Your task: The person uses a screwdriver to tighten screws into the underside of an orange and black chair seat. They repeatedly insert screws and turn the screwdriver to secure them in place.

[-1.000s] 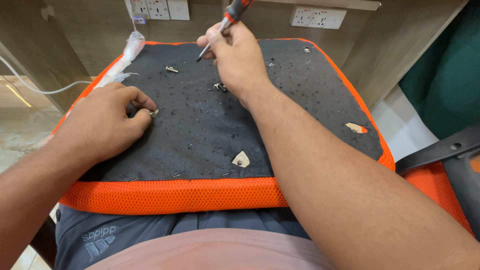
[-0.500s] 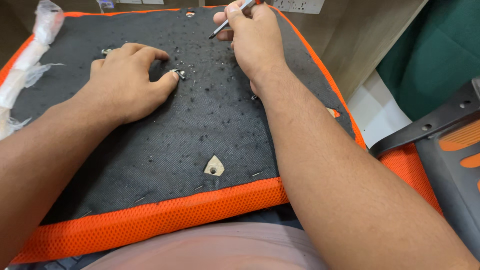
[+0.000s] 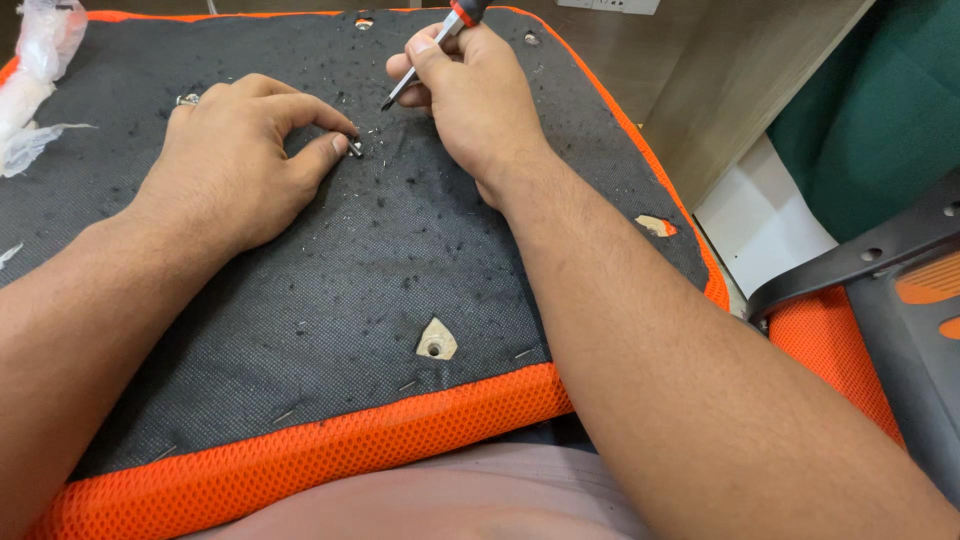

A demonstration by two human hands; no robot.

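Screwdriver (image 3: 425,62) tip now nearer left hand's (image 3: 240,160) screw (image 3: 356,149).

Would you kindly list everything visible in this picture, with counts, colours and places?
Seat cushion underside: one, black fabric with orange mesh edge, on the lap.
Mounting hole: one, pale torn patch, near front edge.
Small screw: one, silver, at left fingertips.
Screwdriver: one, red-black handle, in right hand.
Plastic bag: one, clear, far left.
Chair part: one, black and orange, right.
Left hand: pinching the screw.
Right hand: gripping the screwdriver.
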